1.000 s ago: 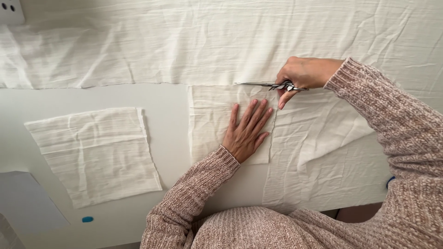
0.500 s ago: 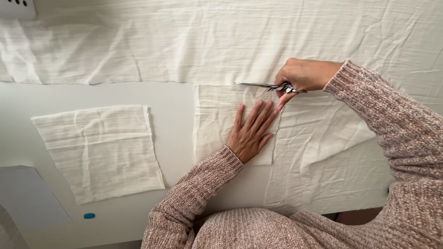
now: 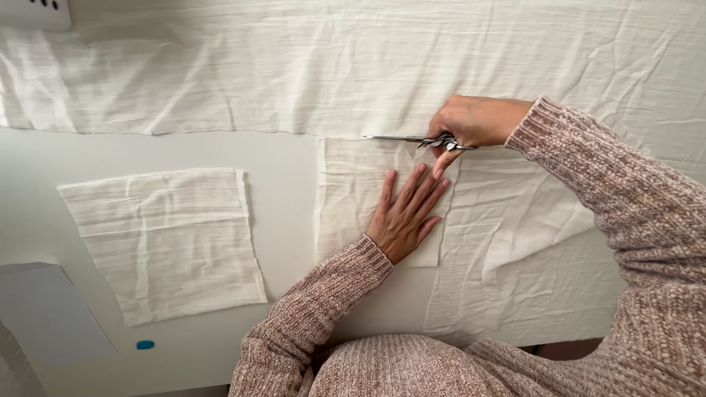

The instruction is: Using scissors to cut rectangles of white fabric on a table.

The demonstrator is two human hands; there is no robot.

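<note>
At the far left we see a grey sheet (image 3: 44, 312) and a small blue dot (image 3: 145, 344) on the white table (image 3: 283, 176), then a cut square of creased cream fabric (image 3: 165, 239) lying flat. Further right, our left hand (image 3: 406, 217) presses open and flat on a second cloth piece (image 3: 353, 195), holding nothing. Just above, our right hand (image 3: 474, 121) is closed around silver scissors (image 3: 415, 139), blades pointing left along the edge of the large wrinkled cloth (image 3: 382, 66) spread across the table's far side.

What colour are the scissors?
Silver metal scissors, held in the right hand; head view.
</note>
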